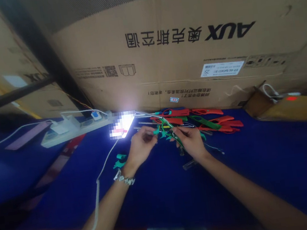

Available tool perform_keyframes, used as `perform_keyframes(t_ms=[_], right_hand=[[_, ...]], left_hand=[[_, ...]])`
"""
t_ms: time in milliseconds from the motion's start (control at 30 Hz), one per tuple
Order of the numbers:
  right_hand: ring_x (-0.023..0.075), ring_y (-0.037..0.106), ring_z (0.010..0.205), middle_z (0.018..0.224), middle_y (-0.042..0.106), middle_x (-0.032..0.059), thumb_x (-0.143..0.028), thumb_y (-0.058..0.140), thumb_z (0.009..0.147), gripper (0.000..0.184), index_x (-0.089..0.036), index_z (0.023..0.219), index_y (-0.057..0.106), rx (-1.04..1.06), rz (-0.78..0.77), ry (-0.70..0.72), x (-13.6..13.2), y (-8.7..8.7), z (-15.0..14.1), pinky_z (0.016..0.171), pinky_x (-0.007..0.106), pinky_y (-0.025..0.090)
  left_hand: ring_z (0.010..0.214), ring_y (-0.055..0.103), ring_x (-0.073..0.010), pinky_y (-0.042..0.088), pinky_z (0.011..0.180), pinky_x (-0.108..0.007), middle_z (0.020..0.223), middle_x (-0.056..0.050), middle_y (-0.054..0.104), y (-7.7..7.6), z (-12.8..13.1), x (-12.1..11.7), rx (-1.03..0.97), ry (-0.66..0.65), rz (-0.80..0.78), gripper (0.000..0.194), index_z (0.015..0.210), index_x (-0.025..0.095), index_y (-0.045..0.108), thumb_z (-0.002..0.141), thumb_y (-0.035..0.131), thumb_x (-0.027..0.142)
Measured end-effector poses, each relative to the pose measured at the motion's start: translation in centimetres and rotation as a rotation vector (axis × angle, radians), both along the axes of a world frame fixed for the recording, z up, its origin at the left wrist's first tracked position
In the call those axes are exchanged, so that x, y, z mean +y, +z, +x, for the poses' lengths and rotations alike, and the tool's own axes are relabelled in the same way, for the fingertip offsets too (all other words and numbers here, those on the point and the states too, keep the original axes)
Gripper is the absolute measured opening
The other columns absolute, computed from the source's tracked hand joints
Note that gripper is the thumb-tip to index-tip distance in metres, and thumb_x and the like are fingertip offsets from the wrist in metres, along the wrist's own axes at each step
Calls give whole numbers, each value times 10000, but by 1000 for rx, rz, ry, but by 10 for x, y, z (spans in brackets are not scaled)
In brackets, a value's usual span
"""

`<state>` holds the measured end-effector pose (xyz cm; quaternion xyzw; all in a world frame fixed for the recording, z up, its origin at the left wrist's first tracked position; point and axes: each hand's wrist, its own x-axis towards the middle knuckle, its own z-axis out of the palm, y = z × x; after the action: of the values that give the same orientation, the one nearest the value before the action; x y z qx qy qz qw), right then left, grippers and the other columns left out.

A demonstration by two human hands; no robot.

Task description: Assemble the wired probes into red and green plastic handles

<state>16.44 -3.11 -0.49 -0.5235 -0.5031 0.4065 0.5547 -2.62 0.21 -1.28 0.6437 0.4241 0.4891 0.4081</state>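
Note:
My right hand point(191, 143) is closed around a green long-nosed lighter casing point(167, 123), whose thin metal tube points up and left. Close beside it, my left hand point(142, 144), with a metal watch on the wrist, pinches a small teal plastic piece point(156, 131) against or near the casing; whether they touch I cannot tell. More teal pieces point(119, 164) lie left of my left wrist, and others lie under and between my hands. Beyond them is a pile of red lighter casings point(207, 111) and a green casing point(205, 122). A clear plastic part point(189, 164) rests near my right wrist.
A brightly lit phone point(123, 124) with a white cable point(98, 197) stands left of the pile. Further left is a white power strip point(72, 131) with plugs. A large cardboard box point(163, 61) rises behind the blue tabletop point(164, 200). A smaller carton point(288, 110) sits at right.

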Motion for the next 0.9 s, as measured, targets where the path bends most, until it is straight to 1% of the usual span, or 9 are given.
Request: perform_keyframes(t_ms=[133, 233, 333, 467, 633, 800, 900], right_hand=[[105, 518, 377, 602, 719, 39, -539, 681, 809, 422, -142, 909, 782, 1, -5, 2, 0, 1, 0, 373, 211, 412], [103, 516, 375, 595, 711, 32, -540, 678, 806, 415, -144, 879, 778, -10, -3, -10, -1, 3, 1, 373, 212, 411], [100, 509, 367, 591, 705, 33, -554, 675, 798, 426, -142, 849, 769, -11, -4, -25, -1, 5, 1, 365, 210, 403], [107, 515, 363, 590, 699, 35, -576, 676, 784, 444, -143, 833, 761, 3, -14, -30, -1, 5, 0, 355, 213, 397], [108, 518, 369, 610, 703, 37, -574, 678, 785, 443, -145, 861, 763, 20, -21, -25, -1, 3, 3, 356, 211, 396], [130, 527, 378, 579, 681, 20, -592, 687, 768, 457, -151, 855, 769, 29, -18, -51, 2, 1, 10, 367, 240, 422], [141, 540, 394, 563, 660, 9, -586, 687, 772, 442, -159, 848, 773, 15, -20, -58, 3, 0, 11, 372, 248, 434]], left_hand=[[562, 657, -121, 543, 545, -248, 712, 15, 678, 1, 10, -4, -210, -22, -103, 221, 838, 191, 620, 726, 783, 291], [587, 669, -120, 566, 568, -245, 706, 10, 691, 5, 15, -7, -294, -26, -134, 259, 778, 187, 599, 701, 822, 294], [593, 669, -126, 577, 555, -245, 686, 11, 685, 9, 18, -9, -328, -27, -136, 295, 751, 189, 578, 678, 842, 298], [615, 664, -136, 587, 544, -248, 672, 14, 666, 17, 24, -10, -283, -30, -73, 289, 762, 192, 570, 688, 830, 292], [643, 646, -134, 580, 569, -258, 722, 12, 652, 27, 38, -4, -182, -82, 18, 189, 801, 204, 556, 764, 731, 266], [656, 628, -132, 542, 617, -258, 734, 10, 633, 26, 49, 3, -58, -32, 122, 169, 821, 213, 528, 818, 683, 278], [682, 635, -142, 538, 637, -263, 756, -3, 639, 23, 51, 0, -78, -36, 133, 149, 848, 209, 534, 841, 665, 281]])
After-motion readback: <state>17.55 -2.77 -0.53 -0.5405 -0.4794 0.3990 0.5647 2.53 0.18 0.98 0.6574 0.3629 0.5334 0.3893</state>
